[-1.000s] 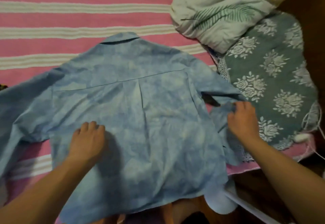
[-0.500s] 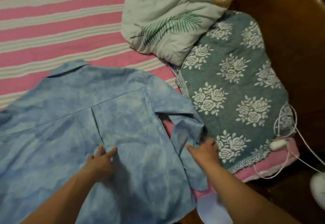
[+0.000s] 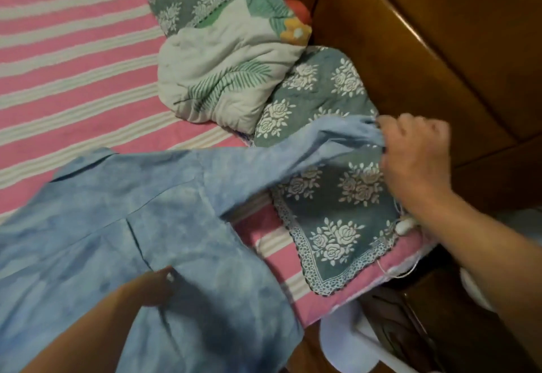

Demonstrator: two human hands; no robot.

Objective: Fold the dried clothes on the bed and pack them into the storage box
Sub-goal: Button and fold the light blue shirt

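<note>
Right grip: your right hand (image 3: 416,158) is closed, fingers pinching the cuff end of the shirt's sleeve (image 3: 322,145) and holding it lifted and stretched out sideways, away from the shirt body.
Left grip: your left hand (image 3: 152,287) rests on the back panel of the shirt (image 3: 123,249), near the centre pleat. It pins the cloth and holds nothing; whether the fingers are spread or curled, you cannot tell, since only part of the hand shows.
Shirt: light blue, back side up, collar at the far end, lying on the pink striped sheet (image 3: 73,64).
Beside the shirt: a green rose-print cloth (image 3: 337,196) lies just to its right, under the raised sleeve; a white leaf-print quilt (image 3: 223,79) sits beyond that, clear of the shirt.
Storage box: not in view.
Handling: judge the shirt as light, thin and limp. It sags between your two hands and will not hold a crease unless you press it.
Where to hold: the cuff hem is a firm, doubled edge, so keep the pinch there; keep your palm near the pleat so the body does not slide on the sheet.
Stage: early, as it looks; the shirt lies unfolded.
</note>
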